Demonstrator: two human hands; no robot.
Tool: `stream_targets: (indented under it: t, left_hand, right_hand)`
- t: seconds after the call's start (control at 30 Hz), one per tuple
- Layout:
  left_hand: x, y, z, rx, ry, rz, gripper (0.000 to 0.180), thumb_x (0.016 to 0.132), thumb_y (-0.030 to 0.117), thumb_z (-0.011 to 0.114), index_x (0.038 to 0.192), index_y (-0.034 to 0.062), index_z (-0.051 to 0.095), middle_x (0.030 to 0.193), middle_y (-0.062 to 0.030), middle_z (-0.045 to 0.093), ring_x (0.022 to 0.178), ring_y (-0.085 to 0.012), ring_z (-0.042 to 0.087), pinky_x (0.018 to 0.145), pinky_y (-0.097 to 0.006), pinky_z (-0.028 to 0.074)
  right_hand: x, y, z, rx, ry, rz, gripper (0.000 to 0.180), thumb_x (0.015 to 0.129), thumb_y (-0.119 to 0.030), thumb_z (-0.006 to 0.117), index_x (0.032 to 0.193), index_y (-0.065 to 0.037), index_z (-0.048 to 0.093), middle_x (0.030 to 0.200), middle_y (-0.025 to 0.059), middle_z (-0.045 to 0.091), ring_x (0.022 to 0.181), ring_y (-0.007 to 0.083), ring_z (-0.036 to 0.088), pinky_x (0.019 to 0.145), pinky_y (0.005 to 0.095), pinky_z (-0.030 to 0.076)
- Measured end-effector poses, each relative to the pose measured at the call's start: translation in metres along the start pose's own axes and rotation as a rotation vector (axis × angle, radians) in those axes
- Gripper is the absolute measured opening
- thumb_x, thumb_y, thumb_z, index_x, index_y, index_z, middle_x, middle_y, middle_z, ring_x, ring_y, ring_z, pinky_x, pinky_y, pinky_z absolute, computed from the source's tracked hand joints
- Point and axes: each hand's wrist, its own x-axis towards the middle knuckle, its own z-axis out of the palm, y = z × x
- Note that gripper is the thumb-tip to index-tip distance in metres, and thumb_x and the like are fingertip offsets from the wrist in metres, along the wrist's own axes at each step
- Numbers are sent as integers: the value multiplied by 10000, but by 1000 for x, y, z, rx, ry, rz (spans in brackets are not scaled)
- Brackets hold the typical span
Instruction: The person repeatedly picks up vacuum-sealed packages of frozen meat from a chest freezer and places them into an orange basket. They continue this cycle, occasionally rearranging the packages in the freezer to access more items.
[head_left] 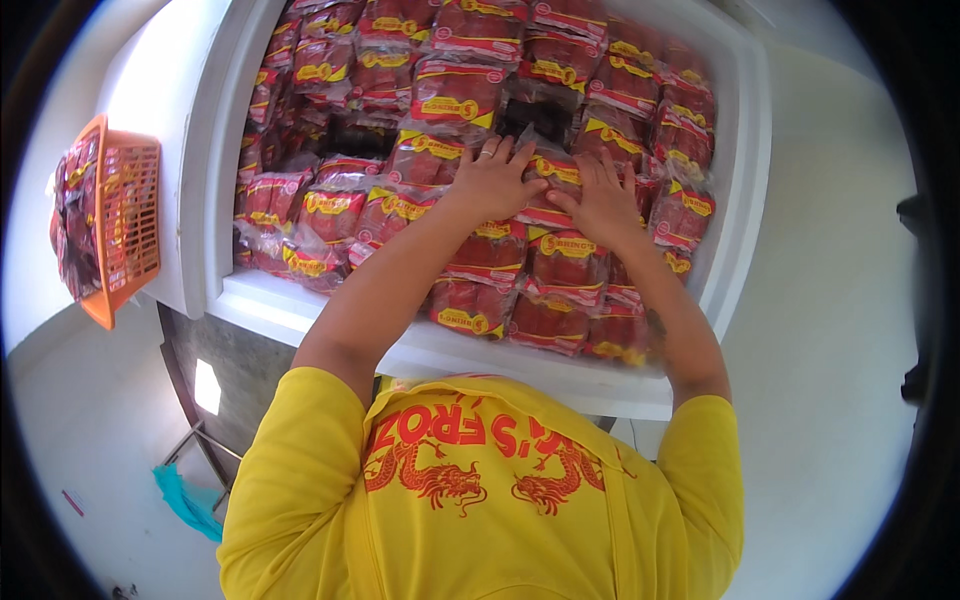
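Observation:
Rows of clear plastic packs of reddish-brown food (pixel 457 93), with red and yellow labels, fill a white chest (pixel 735 240). My left hand (pixel 495 180) rests on the packs near the middle, fingers spread, a ring on one finger. Just right of it lies my right hand (pixel 606 205), its fingers also stretched out over packs. One labelled pack (pixel 553 170) shows between the two hands, and fingers of both touch it or lie right beside it. What is beneath my palms is hidden.
Dark gaps open among the packs, one left of centre (pixel 358 137) and one beyond my hands (pixel 533 112). An orange plastic basket (pixel 130 215) holding more packs stands at left. The chest's white front edge (pixel 560 375) lies close to me. A teal plastic bag (pixel 188 503) is lower left.

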Motion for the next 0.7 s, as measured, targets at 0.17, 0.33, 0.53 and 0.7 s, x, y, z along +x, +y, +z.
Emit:
stream_targets:
  t: [0.17,0.33,0.53,0.7]
  left_hand:
    - [-31,-14,-23,-483,171,-40,702,921,475,556,1463,84,340,1481,-204,361,1351,-364,377,1096,-469,321]
    - [-115,-70,-74,-622,267,-79,637,897,371,628,1410,52,424,1412,-221,439,1312,-361,432,1063,-399,373]
    - [-253,-137,-128,-635,318,-350,512,949,280,606,1394,67,470,1339,-119,536,1211,-225,519,982,-355,432]
    - [-362,-189,-187,-629,582,-393,461,939,278,623,1330,49,539,1263,-102,595,1139,-193,568,972,-331,436]
  right_hand:
    - [1,18,-17,302,137,53,637,898,-500,577,1364,-75,489,1472,180,389,1390,337,322,1131,472,241]
    - [6,23,-51,564,274,148,421,897,-313,650,1235,-65,609,1219,152,621,1124,283,589,950,348,450]
    - [26,-29,-86,882,326,37,319,921,-284,635,1145,-57,657,1083,90,683,933,163,636,853,300,474]
    - [51,-130,-115,835,365,-228,263,946,-212,609,1141,-42,654,1049,47,671,926,113,605,843,254,461]
